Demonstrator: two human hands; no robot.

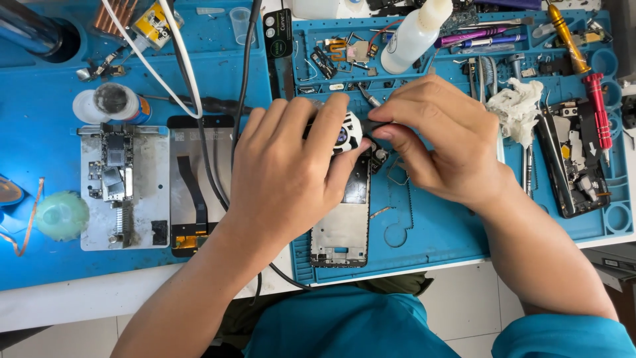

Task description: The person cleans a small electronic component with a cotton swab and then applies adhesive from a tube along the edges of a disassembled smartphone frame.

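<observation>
My left hand (285, 172) is wrapped around a black-and-white tool (347, 132) with a dark cord (246, 73) running up the bench. It hovers over the top end of a stripped phone frame (341, 232) lying on the blue work mat (430, 232). Just to the right, my right hand (440, 146) pinches a thin metal tool (368, 97), thumb and forefinger meeting at the frame's top edge. The two hands nearly touch there. What the tips touch is hidden by the fingers.
Around the hands lie a white squeeze bottle (414, 33), a red and gold screwdriver (586, 73), crumpled tissue (518, 106) and another opened phone (573, 159). Left of the frame sit a display panel (192, 185) and a metal board holder (122, 192). Small parts fill the mat's top trays.
</observation>
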